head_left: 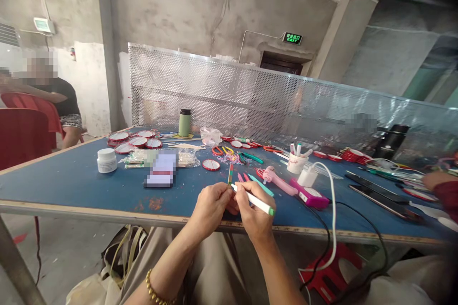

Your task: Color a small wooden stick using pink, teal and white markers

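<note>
Near the table's front edge, my left hand [213, 205] pinches a small flat stick [231, 172] that stands up from the fingers, coloured red-orange and green. My right hand [255, 209] is closed around a white marker [255, 199] with a green end; its tip meets the stick just above my left fingertips. Both hands are close together. Just beyond them lie pink markers [242, 177] and a teal marker [261, 185]. The lower part of the stick is hidden by my fingers.
A phone [161, 171] and white jar [107, 160] lie left, a green bottle [184, 123] behind. To the right are a pink tool [279, 181], a magenta box [310, 194], a cup of markers [296, 163], cables and dark phones [384, 202]. A person's arm [442, 188] reaches in at far right.
</note>
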`<state>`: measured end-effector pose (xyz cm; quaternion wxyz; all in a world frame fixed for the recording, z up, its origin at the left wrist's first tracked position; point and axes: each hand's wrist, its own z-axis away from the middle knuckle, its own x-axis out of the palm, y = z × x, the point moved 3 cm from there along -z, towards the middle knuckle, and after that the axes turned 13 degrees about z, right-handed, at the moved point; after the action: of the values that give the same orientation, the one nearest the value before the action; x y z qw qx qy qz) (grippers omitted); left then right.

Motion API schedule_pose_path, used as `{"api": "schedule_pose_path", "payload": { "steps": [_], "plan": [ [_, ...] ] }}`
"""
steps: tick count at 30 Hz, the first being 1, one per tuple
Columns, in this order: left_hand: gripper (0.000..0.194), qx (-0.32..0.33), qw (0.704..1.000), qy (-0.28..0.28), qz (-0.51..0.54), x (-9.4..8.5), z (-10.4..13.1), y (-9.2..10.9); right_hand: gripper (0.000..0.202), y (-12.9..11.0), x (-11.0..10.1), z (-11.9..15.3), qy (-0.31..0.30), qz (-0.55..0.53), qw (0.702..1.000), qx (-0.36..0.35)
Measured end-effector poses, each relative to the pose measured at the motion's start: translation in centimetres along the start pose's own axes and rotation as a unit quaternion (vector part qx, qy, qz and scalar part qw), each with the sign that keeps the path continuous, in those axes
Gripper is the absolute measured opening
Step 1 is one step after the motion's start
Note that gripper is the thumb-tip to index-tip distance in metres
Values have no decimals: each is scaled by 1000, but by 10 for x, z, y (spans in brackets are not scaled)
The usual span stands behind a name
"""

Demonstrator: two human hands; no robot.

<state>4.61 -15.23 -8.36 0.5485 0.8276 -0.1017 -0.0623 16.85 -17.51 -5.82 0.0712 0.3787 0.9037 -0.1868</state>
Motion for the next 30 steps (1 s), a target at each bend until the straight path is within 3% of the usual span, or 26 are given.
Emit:
{"api": "schedule_pose_path", "payload": {
  "steps": [12,30],
  "plan": [
    [30,-10,998,-11,63,1,0,-3,16,7,1,5,5,-6,999,35],
    [33,-4,1000,-6,29,1,1,2,18,4,2,2,-8,-10,1000,14]
  ]
}}
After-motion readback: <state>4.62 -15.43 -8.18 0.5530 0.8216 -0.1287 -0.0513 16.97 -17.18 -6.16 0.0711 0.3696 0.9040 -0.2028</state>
